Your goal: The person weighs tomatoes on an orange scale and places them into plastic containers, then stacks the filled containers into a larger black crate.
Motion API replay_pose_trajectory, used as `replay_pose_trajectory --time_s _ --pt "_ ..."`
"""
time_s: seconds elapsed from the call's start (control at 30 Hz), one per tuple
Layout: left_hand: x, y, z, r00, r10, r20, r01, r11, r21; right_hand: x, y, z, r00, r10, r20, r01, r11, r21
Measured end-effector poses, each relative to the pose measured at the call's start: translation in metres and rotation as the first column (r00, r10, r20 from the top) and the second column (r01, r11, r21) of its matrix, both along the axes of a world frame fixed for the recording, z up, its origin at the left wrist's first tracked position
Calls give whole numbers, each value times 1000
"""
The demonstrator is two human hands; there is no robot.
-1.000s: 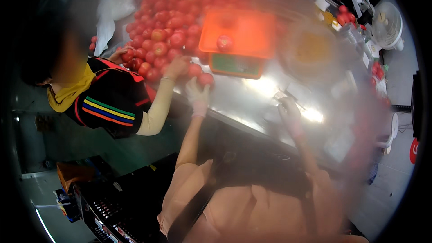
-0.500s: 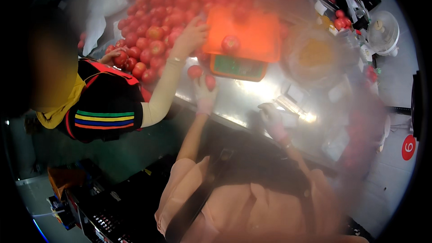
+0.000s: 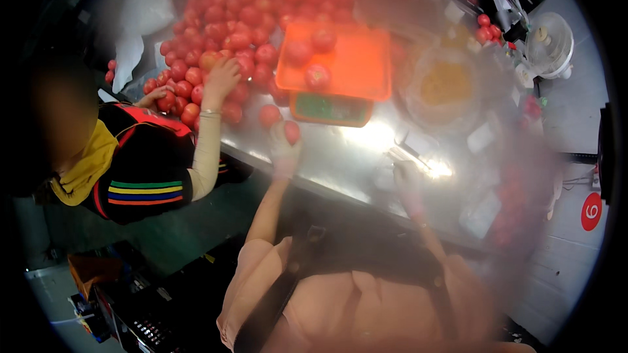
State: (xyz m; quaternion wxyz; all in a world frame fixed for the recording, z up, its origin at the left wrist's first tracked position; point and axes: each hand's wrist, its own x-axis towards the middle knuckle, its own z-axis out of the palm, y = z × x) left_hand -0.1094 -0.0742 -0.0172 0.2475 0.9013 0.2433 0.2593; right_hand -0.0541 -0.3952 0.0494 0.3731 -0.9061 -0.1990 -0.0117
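Observation:
My left hand, in a pale glove, is closed on a red tomato above the metal table. A second tomato sits at its fingertips; whether it is held too is unclear. Beyond the hand, an orange tray with three tomatoes rests on a shallow orange-rimmed, green-bottomed container. To the right, my gloved right hand is low over the table beside a shiny, pale flat item. Haze and glare blur its fingers, so their grip is hidden.
A large tomato pile covers the back left. At the left, a co-worker's hand reaches into it. A clear bag with yellowish contents lies right of the tray. A round whitish container stands far right.
The view has shifted, moving the table leftward. The co-worker's hand has gone from the tray's edge back to the pile, and one more tomato lies in the tray. My left hand keeps its tomato.

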Motion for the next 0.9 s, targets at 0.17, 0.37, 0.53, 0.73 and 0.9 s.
replay_pose_trajectory --time_s 0.17,0.37,0.53,0.73,0.9 --pt "7 -17 21 995 -25 -99 43 982 185 3 -27 -20 963 54 -266 -132 949 -287" --pt "15 -115 58 661 -738 -134 651 654 -387 15 0 -36 963 -28 -267 -85 911 -404" --pt "29 -149 34 558 -785 -268 538 588 -604 18 6 -30 969 -50 -242 -58 906 -420" --pt "35 -97 45 695 -718 -40 481 505 -717 58 36 18 997 40 64 -38 999 -32" --pt "83 28 72 964 -159 214 213 942 -260 107 125 65 940 287 186 -298 954 37"
